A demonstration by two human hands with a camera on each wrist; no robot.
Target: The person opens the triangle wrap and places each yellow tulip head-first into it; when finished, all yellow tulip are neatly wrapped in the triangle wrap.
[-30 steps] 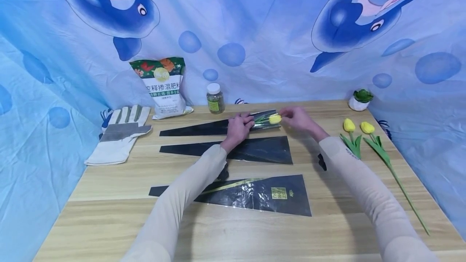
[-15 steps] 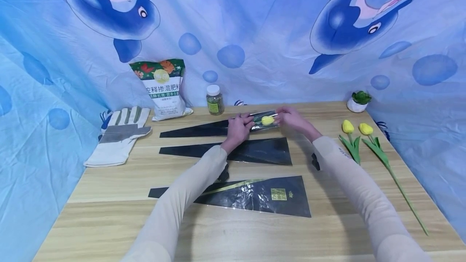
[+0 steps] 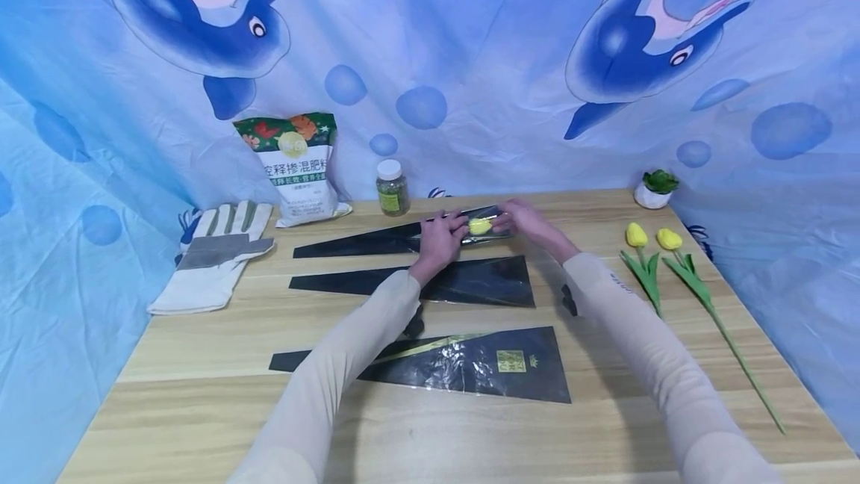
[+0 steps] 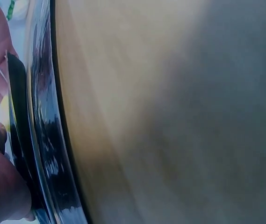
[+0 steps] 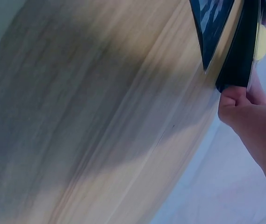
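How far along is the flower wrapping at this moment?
In hand: one yellow tulip sits inside the far black sleeve, its bloom near the wide mouth, with the left hand and right hand holding the sleeve on either side. Left: two tulips lie bare at the table's right side, and two more sleeves lie flat with nothing in them.

Blue dolphin-print cloth backdrop (image 3: 470, 36), light wooden table (image 3: 201, 342), seemingly even lighting

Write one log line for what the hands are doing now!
left hand: holds black sleeve | right hand: holds sleeve mouth | yellow tulip: inside sleeve
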